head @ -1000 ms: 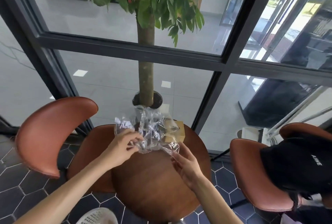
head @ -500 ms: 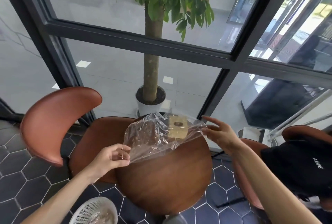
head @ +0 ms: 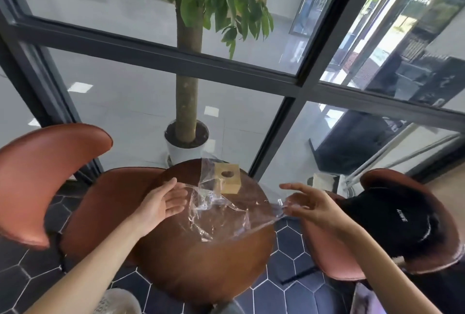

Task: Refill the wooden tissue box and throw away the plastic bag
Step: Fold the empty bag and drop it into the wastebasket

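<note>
Clear plastic bag (head: 221, 213) stretched out crumpled over the round wooden table (head: 201, 263), one corner pinched between thumb and fingertips of the right hand (head: 309, 208) at the table's right edge, other fingers spread loose. Left hand (head: 163, 204) open, palm turned inward, fingers straight, at or just beside the bag's left edge; contact there impossible to tell through the clear film, but no grip. Hands well apart, bag spanning the gap between them. Wooden box (head: 227, 178) upright on the far side of the table, round hole in its top face, bag's far edge draped against its left side. Brown chair (head: 50, 178) left of the table, a second chair (head: 352, 263) on the right carrying a black bag (head: 402, 223) with small white lettering. Potted tree (head: 187, 122) in a white pot on the floor beyond the table, in front of dark-framed windows (head: 276, 72). Dark hexagonal floor tiles (head: 284, 296) below, rim of a white basket (head: 118, 301) at the bottom edge, blurred.
</note>
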